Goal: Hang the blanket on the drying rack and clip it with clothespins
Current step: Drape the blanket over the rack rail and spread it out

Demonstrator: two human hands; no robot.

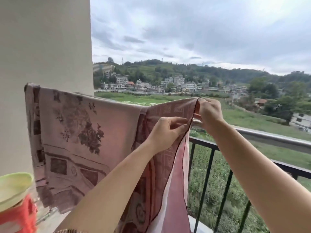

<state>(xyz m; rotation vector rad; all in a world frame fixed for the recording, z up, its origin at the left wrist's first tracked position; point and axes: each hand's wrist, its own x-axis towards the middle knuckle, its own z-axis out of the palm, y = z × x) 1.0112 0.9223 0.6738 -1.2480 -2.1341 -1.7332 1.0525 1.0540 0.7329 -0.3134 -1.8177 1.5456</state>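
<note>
A wide grey, cloudy sky (pixel 202 27) fills the top of the view from a balcony, above green hills (pixel 185 69) and a cluster of pale houses (pixel 176 83) beyond a grassy field. A plain cream wall (pixel 45 39) takes up the left side. In front of it hangs a large pink blanket (pixel 80 132) with a darker flower pattern and a blocky border. It is draped over a support that the cloth mostly hides, and its folds fall down past the bottom of the view. To the right runs a balcony railing (pixel 269 137) with a silver top rail and dark upright bars; the rail comes out from behind the blanket's right edge. Two bare forearms reach up from below. The right hand (pixel 210 113) pinches the blanket's upper right corner, holding it up just above the rail. The left hand (pixel 166 130) sits a little lower and to the left, its fingertips pinching the dark trimmed edge of the same corner. At the lower left corner stands a blurred jar (pixel 15 199) with a light green lid and a red label.
</note>
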